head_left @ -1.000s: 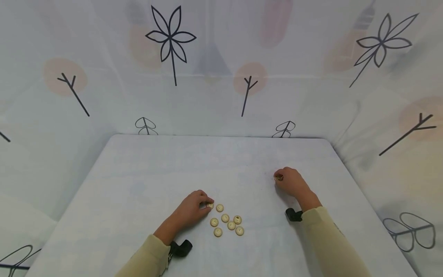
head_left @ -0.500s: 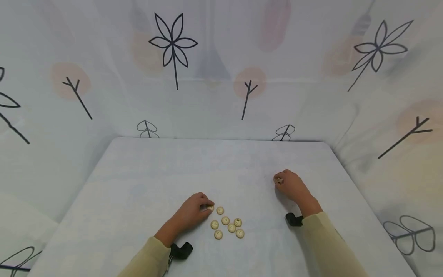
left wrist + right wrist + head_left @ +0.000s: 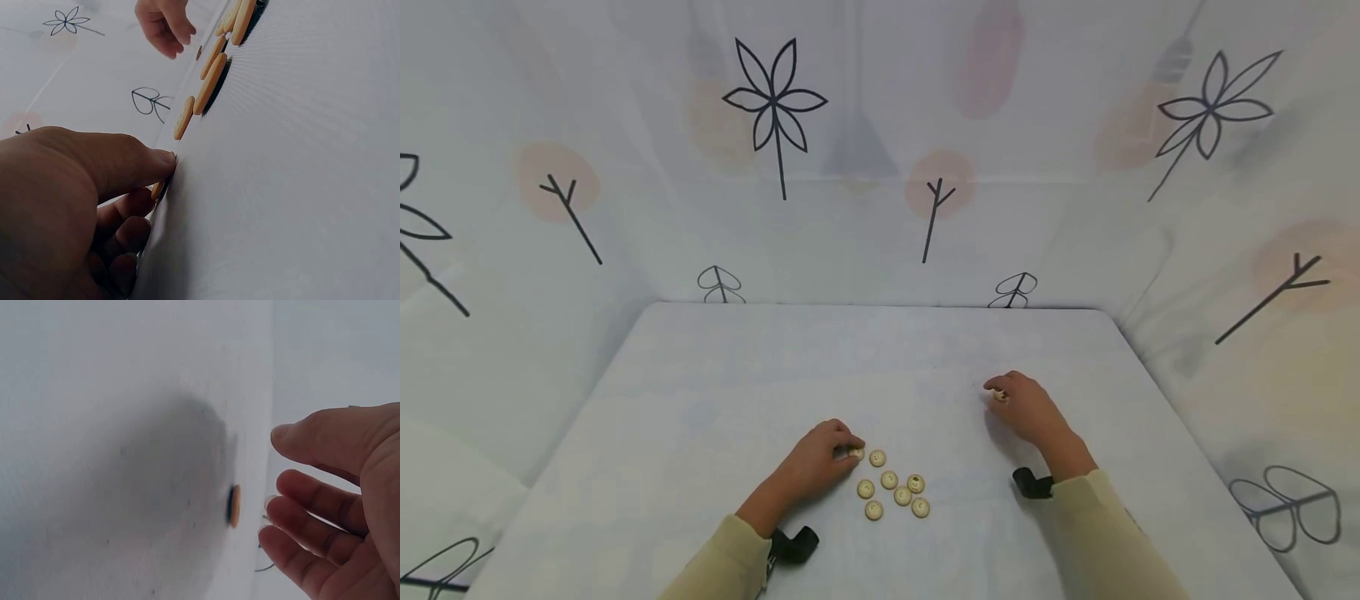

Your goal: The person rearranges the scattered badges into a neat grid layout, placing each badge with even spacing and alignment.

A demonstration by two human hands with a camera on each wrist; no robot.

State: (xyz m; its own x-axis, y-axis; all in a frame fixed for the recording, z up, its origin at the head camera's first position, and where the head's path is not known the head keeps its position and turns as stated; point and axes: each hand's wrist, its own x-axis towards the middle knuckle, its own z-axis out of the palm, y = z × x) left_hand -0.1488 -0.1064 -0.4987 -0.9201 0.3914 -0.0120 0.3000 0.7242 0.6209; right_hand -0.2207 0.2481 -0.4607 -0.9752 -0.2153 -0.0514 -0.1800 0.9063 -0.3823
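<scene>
Left of a small group of round, pale wooden-looking buttons (image 3: 889, 479), my left hand (image 3: 820, 457) pinches one button (image 3: 157, 189) between thumb and fingers, at the tabletop. Fingers partly cover it. Further off to the right, my right hand (image 3: 1028, 408) hovers with fingers spread apart from the thumb. Beneath it a single button (image 3: 234, 506) lies flat on the table, not touched by the hand in the right wrist view. Several buttons stand loosely apart in the group, some nearly touching.
A white cloth covers the table (image 3: 760, 358). Patterned fabric walls (image 3: 850, 225) with printed flowers and twigs rise behind it and at both sides. Black wrist mounts (image 3: 793, 546) stick out from the light sleeves.
The right hand's fingers have parted from the button, and that hand has shifted slightly left. My left hand keeps its pinch. The whole view has tilted slightly upward.
</scene>
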